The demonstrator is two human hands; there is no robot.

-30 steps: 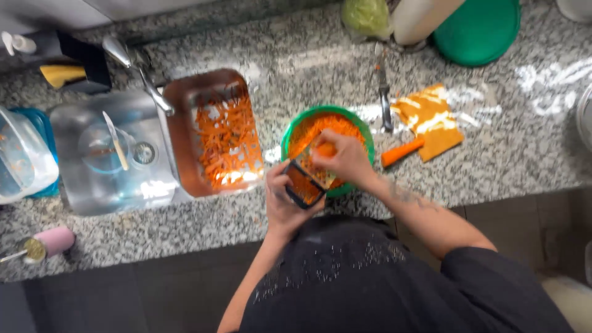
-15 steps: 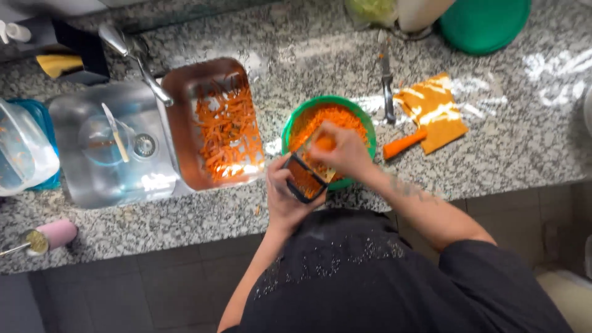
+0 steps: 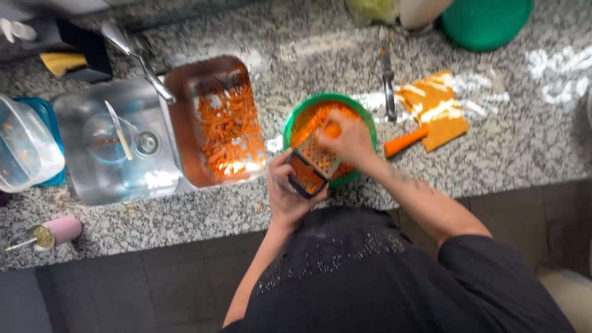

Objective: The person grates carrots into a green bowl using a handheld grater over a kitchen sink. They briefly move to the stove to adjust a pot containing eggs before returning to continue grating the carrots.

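Note:
A green bowl (image 3: 364,118) of grated carrot stands on the granite counter near its front edge. My left hand (image 3: 290,191) grips a box grater (image 3: 311,165) that leans tilted over the bowl's near rim. My right hand (image 3: 350,140) presses a piece of carrot (image 3: 333,131) against the grater's upper face. A whole carrot (image 3: 404,141) lies just right of the bowl, beside an orange cloth (image 3: 435,108).
A brown tray (image 3: 185,117) of carrot peelings rests over a steel sink (image 3: 117,148) with a tap (image 3: 139,58). A knife (image 3: 388,80) lies behind the bowl. Clear plastic containers (image 3: 24,145) sit far left, a green lid (image 3: 484,21) at the back right, a pink cup (image 3: 58,231) at the front left.
My right hand has slid the carrot piece slightly up the grater. My left hand still holds the grater over the bowl.

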